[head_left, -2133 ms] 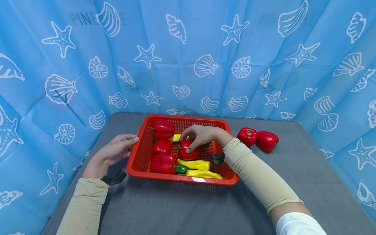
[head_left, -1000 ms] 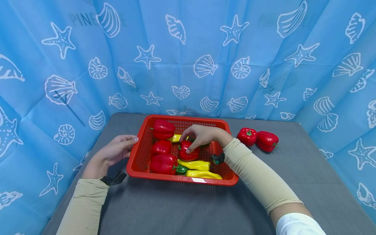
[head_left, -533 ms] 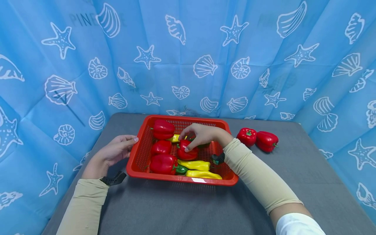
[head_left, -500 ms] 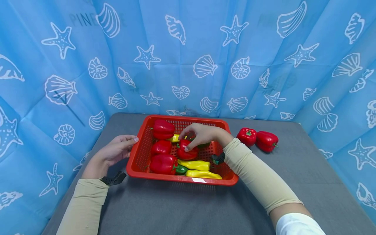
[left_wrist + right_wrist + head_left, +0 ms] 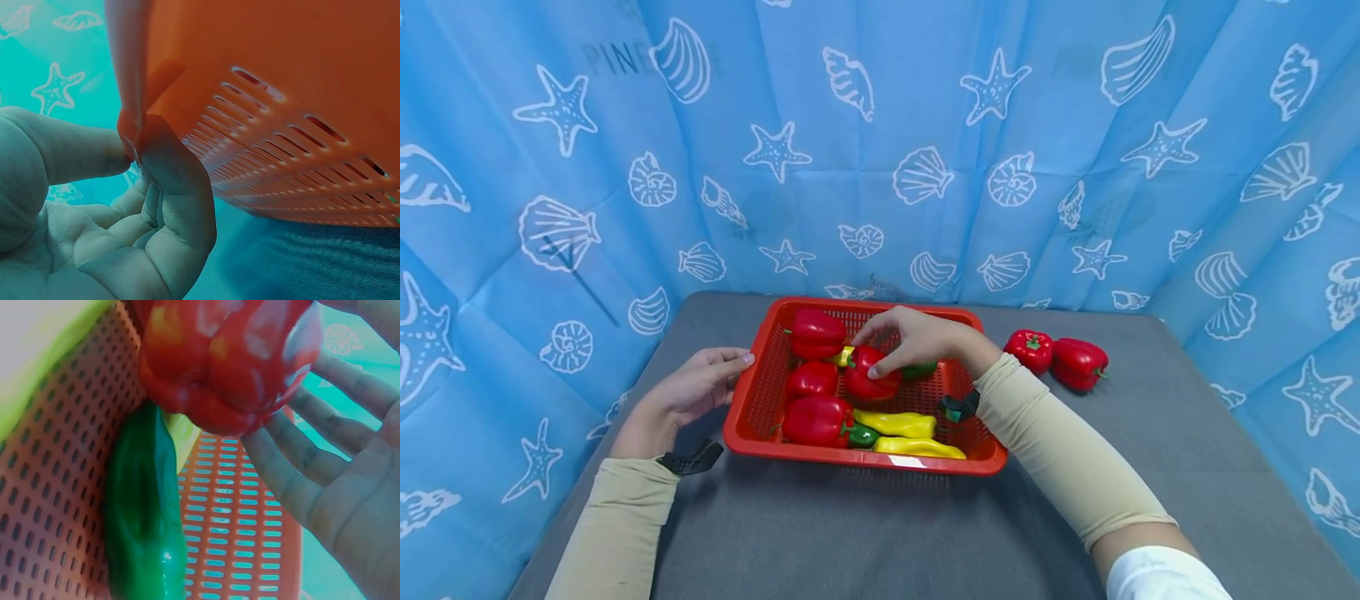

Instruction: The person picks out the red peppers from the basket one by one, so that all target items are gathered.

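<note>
In the head view, my left hand (image 5: pixel 692 387) holds the left rim of a red plastic basket (image 5: pixel 820 454). The left wrist view has thumb and index finger pinching that rim (image 5: pixel 129 69). Inside the basket, my right hand (image 5: pixel 928 337) grips a red bell pepper (image 5: pixel 867 379) between thumb and fingers. Seen from the right wrist, this bell pepper (image 5: pixel 225 369) hangs above the perforated basket floor, over a long green pepper (image 5: pixel 144 512). Three other red bell peppers (image 5: pixel 816 421) line the basket's left side. Two yellow peppers (image 5: pixel 898 423) lie along the front.
Behind the held bell pepper, a yellow pepper (image 5: pixel 844 357) shows in part. A small green pepper (image 5: pixel 862 436) lies at the front. Two more red bell peppers (image 5: pixel 1077 364) rest on the grey table (image 5: pixel 1180 450) right of the basket. A blue shell-print curtain (image 5: pixel 865 167) closes off the back and sides.
My right hand has raised the red bell pepper slightly and shifted it left and away, showing more of the green pepper behind. The left hand keeps its hold on the rim.
</note>
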A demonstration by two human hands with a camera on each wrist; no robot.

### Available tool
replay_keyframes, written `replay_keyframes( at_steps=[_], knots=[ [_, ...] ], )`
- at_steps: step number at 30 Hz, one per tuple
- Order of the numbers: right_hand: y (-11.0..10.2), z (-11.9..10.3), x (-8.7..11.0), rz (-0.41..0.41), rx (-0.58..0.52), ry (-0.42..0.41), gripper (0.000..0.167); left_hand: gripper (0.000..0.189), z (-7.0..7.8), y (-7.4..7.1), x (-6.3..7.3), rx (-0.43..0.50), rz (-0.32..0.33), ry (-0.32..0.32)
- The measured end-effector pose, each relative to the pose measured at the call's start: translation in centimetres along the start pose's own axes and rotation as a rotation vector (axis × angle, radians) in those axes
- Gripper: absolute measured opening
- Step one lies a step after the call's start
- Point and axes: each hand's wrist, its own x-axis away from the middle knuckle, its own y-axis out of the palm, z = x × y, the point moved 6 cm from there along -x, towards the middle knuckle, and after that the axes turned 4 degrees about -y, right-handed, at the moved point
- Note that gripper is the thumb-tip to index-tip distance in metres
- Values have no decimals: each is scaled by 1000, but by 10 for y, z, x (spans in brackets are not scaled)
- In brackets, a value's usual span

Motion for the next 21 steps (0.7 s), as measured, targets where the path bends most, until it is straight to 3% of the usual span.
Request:
replay_keyframes(
  at_steps=[12, 21],
  knots=[
    [-18, -17, 18, 168, -3, -76, 55, 38, -3, -2, -1, -8, 11, -5],
    [-27, -30, 37, 228, -23, -122, 51, 40, -4, -3, -2, -14, 4, -6]
  ],
)
